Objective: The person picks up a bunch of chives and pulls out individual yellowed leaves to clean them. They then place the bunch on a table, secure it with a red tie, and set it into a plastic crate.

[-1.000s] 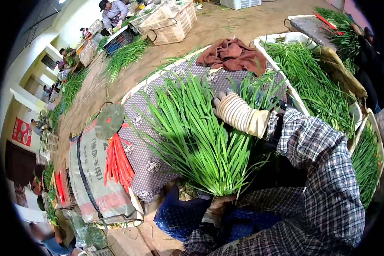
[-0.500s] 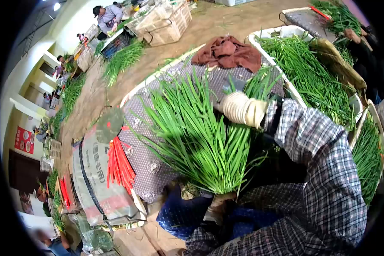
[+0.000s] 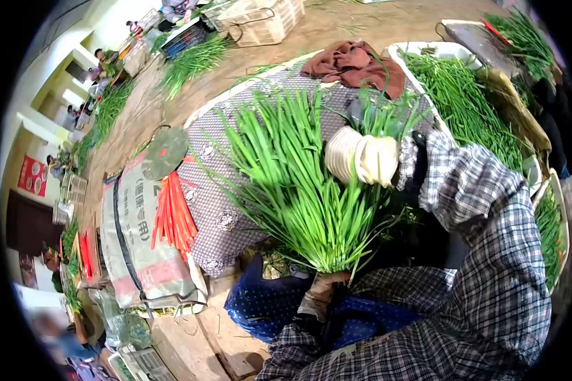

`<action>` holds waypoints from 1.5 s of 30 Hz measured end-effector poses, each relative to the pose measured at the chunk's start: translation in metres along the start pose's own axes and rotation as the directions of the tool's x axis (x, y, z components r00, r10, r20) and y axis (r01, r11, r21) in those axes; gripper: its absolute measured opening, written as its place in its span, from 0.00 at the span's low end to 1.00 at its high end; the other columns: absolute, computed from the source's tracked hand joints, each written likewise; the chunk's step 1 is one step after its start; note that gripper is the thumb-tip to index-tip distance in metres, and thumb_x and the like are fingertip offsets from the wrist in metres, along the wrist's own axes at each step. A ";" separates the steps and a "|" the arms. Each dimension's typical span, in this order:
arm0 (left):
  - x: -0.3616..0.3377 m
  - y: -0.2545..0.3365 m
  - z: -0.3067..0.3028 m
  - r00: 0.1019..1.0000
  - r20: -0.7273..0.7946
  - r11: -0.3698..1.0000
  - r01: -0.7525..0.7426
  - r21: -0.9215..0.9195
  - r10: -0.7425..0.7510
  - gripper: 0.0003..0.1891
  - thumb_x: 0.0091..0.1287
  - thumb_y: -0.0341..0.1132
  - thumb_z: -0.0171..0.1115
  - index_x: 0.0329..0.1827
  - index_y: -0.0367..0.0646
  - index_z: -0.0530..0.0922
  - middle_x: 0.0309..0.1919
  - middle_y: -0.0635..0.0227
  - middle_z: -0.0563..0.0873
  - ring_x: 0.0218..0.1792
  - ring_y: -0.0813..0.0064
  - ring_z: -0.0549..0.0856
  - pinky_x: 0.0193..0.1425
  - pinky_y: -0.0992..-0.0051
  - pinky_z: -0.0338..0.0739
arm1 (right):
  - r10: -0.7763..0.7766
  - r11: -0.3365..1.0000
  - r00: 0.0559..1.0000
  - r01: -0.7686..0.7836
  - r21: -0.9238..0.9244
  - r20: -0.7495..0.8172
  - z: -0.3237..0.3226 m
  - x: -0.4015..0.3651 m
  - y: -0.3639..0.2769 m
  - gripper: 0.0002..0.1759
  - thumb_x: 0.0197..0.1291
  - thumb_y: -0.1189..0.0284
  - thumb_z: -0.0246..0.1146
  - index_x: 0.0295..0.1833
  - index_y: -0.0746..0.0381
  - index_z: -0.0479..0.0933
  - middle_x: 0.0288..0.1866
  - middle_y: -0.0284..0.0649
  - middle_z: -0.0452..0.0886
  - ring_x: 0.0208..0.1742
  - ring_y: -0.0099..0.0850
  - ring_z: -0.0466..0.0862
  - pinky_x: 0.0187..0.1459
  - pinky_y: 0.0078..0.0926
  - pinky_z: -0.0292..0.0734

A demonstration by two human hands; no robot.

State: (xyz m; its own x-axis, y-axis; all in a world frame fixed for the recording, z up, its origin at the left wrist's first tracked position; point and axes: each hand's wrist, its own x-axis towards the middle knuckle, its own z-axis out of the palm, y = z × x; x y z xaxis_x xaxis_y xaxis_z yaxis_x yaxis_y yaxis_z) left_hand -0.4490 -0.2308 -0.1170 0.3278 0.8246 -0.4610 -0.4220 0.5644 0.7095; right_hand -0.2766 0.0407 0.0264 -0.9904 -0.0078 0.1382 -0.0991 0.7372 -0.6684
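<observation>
A large bunch of garlic chives fans upward and to the left in front of me. My left hand, in a worn light glove, is closed around its pale base near my lap. My right hand is at the right side of the leaves, in a cream glove with a ribbed part. Its fingers are hidden, so its grip cannot be made out. Just beyond it, a smaller tuft of chives lies beside a dark grey item on the patterned cloth.
A brown cloth lies at the far edge. White crates of chives stand on the right. Red strips and a round greenish disc rest at the left on a printed sack. Other people work in the background.
The view has shifted a little. My left hand still grips the base of the bunch. The right hand stays beside the leaves, turned slightly, and the leaves look more upright.
</observation>
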 end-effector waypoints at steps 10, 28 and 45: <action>0.009 -0.003 -0.001 0.998 0.013 0.996 -0.056 0.077 0.055 0.12 0.53 0.32 0.70 0.39 0.41 0.81 0.31 0.71 0.83 0.27 0.78 0.80 0.26 0.79 0.72 | 0.558 0.058 0.819 -0.201 -0.978 -0.135 0.078 0.007 -0.045 0.19 0.64 0.63 0.48 0.31 0.60 0.81 0.26 0.37 0.79 0.28 0.36 0.77 0.36 0.34 0.74; 0.019 -0.042 -0.029 0.987 0.051 0.958 -0.157 0.240 0.149 0.16 0.72 0.37 0.46 0.54 0.38 0.74 0.48 0.65 0.81 0.43 0.74 0.81 0.47 0.74 0.77 | 0.487 0.713 0.362 -0.690 0.122 -0.795 -0.077 0.026 -0.059 0.13 0.58 0.67 0.57 0.43 0.65 0.77 0.35 0.52 0.80 0.39 0.48 0.80 0.41 0.39 0.75; 0.023 -0.028 -0.017 0.995 0.045 0.996 -0.093 0.008 0.093 0.21 0.50 0.25 0.71 0.49 0.43 0.80 0.44 0.69 0.83 0.43 0.70 0.81 0.46 0.70 0.77 | 0.527 -0.056 0.739 -0.463 -0.884 -0.420 -0.082 0.048 0.002 0.28 0.53 0.73 0.56 0.63 0.61 0.67 0.63 0.49 0.68 0.60 0.44 0.71 0.63 0.36 0.65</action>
State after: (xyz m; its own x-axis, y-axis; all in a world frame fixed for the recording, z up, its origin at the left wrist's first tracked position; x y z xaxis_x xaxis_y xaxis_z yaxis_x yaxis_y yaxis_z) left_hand -0.4442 -0.2273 -0.1566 0.3251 0.8708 -0.3687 -0.4441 0.4848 0.7534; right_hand -0.3168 0.0975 0.0918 -0.7434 0.6664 0.0573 0.5499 0.5601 0.6196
